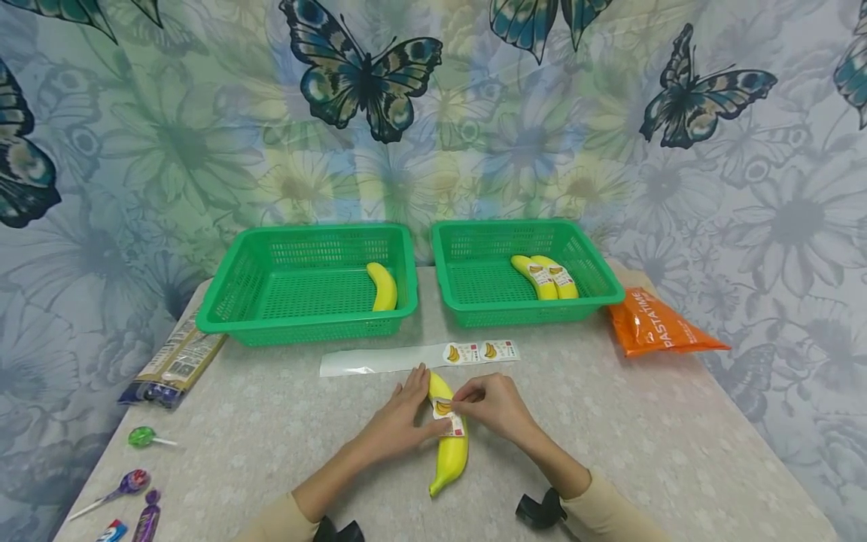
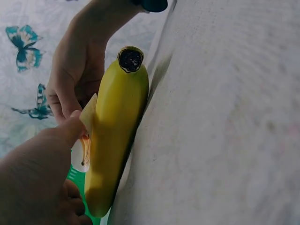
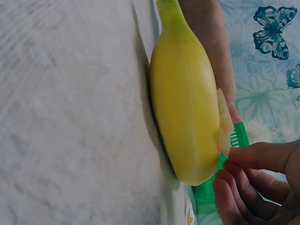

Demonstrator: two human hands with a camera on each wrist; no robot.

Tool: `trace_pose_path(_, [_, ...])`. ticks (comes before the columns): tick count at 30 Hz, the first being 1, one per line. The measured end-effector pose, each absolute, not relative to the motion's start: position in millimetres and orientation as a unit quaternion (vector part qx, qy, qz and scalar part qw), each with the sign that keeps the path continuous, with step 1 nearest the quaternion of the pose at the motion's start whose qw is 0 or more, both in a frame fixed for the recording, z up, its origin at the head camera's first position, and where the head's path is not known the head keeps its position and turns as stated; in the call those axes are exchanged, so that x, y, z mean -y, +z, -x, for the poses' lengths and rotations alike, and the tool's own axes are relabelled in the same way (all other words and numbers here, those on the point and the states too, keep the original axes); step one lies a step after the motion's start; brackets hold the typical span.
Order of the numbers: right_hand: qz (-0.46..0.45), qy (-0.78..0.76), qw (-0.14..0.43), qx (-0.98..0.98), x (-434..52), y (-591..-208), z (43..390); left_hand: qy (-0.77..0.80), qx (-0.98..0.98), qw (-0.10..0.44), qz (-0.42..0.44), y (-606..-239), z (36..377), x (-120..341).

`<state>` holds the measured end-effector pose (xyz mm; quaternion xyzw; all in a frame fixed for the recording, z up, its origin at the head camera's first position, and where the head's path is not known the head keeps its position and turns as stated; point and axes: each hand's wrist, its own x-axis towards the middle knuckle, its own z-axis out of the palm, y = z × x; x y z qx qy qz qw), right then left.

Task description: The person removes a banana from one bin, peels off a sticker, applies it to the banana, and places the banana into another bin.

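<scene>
An orange bag at the worktop's right edge reads "PASTATIME" in white letters. Printing on the banana stickers is too small to read.

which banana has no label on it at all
The lone banana in the left green basket: its peel is bare yellow.

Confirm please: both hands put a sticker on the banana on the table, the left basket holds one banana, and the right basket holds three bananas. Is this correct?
Not quite. The right basket holds two bananas, not three, as the head view shows. The rest stands: the left hand and right hand work a sticker onto the banana on the table, and the left basket holds one banana.
</scene>
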<state>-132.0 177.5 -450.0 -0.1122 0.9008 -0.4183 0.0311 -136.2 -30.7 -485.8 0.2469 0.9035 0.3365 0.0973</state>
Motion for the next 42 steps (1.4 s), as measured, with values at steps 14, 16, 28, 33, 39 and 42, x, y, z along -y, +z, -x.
trace_pose_path(14, [0.038,-0.444,0.052,-0.894,-177.1,-464.4,141.3,0.322,-0.899,0.097,-0.28,-486.7,141.5,29.3])
trace_pose_path(16, [0.029,-0.444,0.062,-0.893,-178.2,-466.8,142.1,0.319,-0.901,0.095,-0.279,-487.2,141.6,29.6])
trace_pose_path(28, [0.096,-0.403,0.178,-0.893,-189.8,-455.4,136.2,0.297,-0.91,0.094,-0.273,-484.6,140.0,26.3])
trace_pose_path(33, [0.13,-0.398,0.201,-0.886,-193.4,-452.4,139.0,0.287,-0.913,0.092,-0.276,-484.7,141.6,26.1])
trace_pose_path(39, [0.095,-0.428,0.204,-0.875,-192.3,-455.9,147.6,0.29,-0.909,0.089,-0.286,-484.9,142.4,27.6])
trace_pose_path(42, [0.067,-0.454,0.204,-0.865,-190.8,-458.9,149.6,0.293,-0.907,0.09,-0.288,-485.2,141.9,27.2])
